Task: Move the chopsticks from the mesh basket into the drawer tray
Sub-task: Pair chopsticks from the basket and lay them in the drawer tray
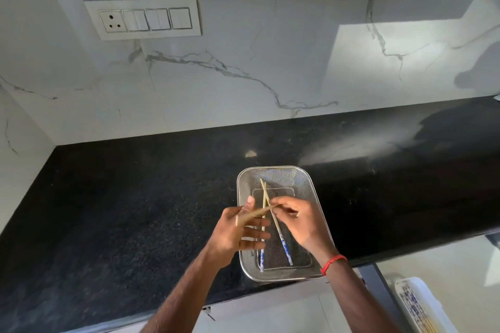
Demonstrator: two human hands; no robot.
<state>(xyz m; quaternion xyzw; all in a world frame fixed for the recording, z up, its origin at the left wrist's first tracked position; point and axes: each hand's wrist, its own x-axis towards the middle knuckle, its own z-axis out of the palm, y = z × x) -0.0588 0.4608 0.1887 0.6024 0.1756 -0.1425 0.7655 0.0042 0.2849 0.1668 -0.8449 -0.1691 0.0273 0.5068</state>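
Chopsticks are split between three places at this moment. Largest first: the black granite counter (135, 197) carries the mesh basket (311, 186) near its front edge; the white drawer tray (443, 305) sits low at the right, well apart from the basket, with patterned chopsticks already lying in it. Two chopsticks with blue-patterned ends (285, 247) lie crossed on the basket floor. One blurred chopstick (254, 214) is held above the basket, spanning both hands. The left hand (238, 232) pinches it between thumb and forefinger, the remaining fingers spread loose. The right hand (300, 220), a red wrist thread (333, 262) below it, closes its fingertips on the stick's other end.

Risks, as judged: the stick rests on fingertip pinches only, so an ill-timed release by one hand could drop it into the basket or onto the counter. The carry to the tray crosses the counter edge; a slip there would send it to the floor. The crossed pair may roll when one is lifted
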